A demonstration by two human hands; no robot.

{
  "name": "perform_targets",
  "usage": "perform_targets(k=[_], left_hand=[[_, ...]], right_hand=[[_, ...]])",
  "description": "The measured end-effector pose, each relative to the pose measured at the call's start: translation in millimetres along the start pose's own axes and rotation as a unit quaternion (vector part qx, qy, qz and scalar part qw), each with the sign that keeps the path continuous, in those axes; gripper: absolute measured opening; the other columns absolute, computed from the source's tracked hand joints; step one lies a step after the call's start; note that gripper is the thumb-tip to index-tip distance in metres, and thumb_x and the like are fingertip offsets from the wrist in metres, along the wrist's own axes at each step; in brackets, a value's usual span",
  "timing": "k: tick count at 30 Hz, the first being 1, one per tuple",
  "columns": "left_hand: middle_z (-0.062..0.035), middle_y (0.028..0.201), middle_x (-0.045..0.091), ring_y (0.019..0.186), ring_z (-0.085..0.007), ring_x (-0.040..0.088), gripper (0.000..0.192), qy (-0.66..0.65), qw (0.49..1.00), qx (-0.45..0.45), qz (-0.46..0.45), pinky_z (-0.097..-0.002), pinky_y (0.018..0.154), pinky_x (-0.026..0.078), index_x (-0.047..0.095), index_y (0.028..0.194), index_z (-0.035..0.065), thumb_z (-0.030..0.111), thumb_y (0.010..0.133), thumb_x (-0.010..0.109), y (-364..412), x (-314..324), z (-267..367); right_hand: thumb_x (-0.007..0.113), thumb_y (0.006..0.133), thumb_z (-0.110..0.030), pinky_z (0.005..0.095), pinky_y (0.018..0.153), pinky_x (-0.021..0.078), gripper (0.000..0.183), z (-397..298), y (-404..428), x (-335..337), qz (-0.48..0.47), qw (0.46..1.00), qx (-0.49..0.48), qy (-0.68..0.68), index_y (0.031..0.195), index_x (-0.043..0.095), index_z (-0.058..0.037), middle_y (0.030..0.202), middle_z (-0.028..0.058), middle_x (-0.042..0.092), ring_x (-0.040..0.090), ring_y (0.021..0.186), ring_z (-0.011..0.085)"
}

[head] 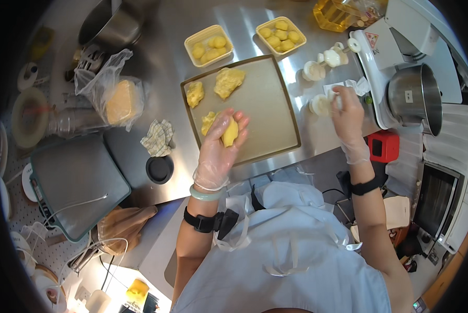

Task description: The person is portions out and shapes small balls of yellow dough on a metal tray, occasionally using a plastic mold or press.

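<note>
My left hand, in a clear plastic glove, cradles a smooth lump of yellow dough above the metal baking tray. Partly behind this hand sits a rough yellow dough piece. Two more rough pieces lie farther back on the tray, a small dough piece and a larger dough piece. Right of the tray, my gloved right hand pinches a small whitish piece, partly hidden by the fingers. Just left of those fingers is a round white mould part.
Behind the tray stand two yellow plastic tubs, a left tub and a right tub, holding dough balls. A white plunger press lies at right, by a mixer bowl. Left are a checked cloth, a black lid and a bagged block.
</note>
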State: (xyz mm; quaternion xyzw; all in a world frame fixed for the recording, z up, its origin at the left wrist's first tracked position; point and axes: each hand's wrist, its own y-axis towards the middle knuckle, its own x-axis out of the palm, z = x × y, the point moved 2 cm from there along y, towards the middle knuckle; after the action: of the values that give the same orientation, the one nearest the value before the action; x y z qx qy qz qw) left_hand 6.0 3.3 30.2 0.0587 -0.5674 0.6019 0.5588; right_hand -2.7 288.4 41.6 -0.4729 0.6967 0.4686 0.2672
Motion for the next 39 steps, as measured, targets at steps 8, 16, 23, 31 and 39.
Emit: perform_targets(k=[8,16,23,31,39], left_hand=[[-0.0002,0.059,0.038,0.043,-0.0079,0.030,0.044,0.030,0.998,0.051,-0.030,-0.0204,0.038,0.021,0.044,0.067,0.0109,0.049,0.088,0.048,4.1,3.6,-0.6],[0.0028,0.048,0.025,0.038,-0.0088,0.021,0.052,0.044,0.998,0.035,0.010,-0.0228,0.036,0.016,0.029,0.055,0.0156,0.053,0.090,0.041,5.1,12.9,-7.6],[-0.0096,0.090,0.055,0.063,-0.0127,0.050,0.022,0.091,0.995,0.029,0.011,-0.0211,0.058,0.044,0.051,0.104,0.0081,0.027,0.094,0.045,15.4,20.8,-14.6],[-0.0133,0.110,0.053,0.080,-0.0144,0.057,0.038,0.096,0.986,0.040,-0.131,-0.0211,0.067,0.049,0.041,0.125,0.0044,0.019,0.092,0.049,15.8,14.3,-2.7],[-0.0027,0.078,0.052,0.063,-0.0075,0.049,0.022,0.071,0.997,0.004,0.002,-0.0164,0.050,0.040,0.053,0.093,0.0067,0.029,0.091,0.053,14.7,14.6,-5.9]], right_hand=[[0.062,0.078,-0.018,0.0405,0.069,0.0456,0.024,-0.5,21.9,-4.6,-0.088,0.995,-0.006,-0.045,0.098,0.058,-0.0052,0.087,0.0156,0.057,0.057,0.079,0.0342],[0.061,0.080,-0.023,0.0409,0.073,0.0451,0.028,65.8,110.6,-16.4,0.068,0.984,-0.087,-0.137,0.100,0.059,-0.0036,0.093,0.0151,0.059,0.055,0.089,0.0338],[0.054,0.083,-0.021,0.0415,0.077,0.0452,0.023,145.7,141.3,5.4,0.017,0.998,-0.030,-0.050,0.101,0.060,-0.0062,0.090,0.0176,0.062,0.057,0.088,0.0375],[0.050,0.089,-0.018,0.0175,0.052,0.0416,0.024,111.2,89.4,-96.2,0.043,0.792,0.317,0.520,0.104,0.056,-0.0003,0.092,0.0036,0.059,0.052,0.063,0.0073],[0.040,0.093,-0.014,0.0304,0.082,0.0530,0.030,42.8,16.9,-81.8,-0.043,0.623,0.279,0.729,0.113,0.048,0.0068,0.110,0.0141,0.058,0.061,0.097,0.0217]])
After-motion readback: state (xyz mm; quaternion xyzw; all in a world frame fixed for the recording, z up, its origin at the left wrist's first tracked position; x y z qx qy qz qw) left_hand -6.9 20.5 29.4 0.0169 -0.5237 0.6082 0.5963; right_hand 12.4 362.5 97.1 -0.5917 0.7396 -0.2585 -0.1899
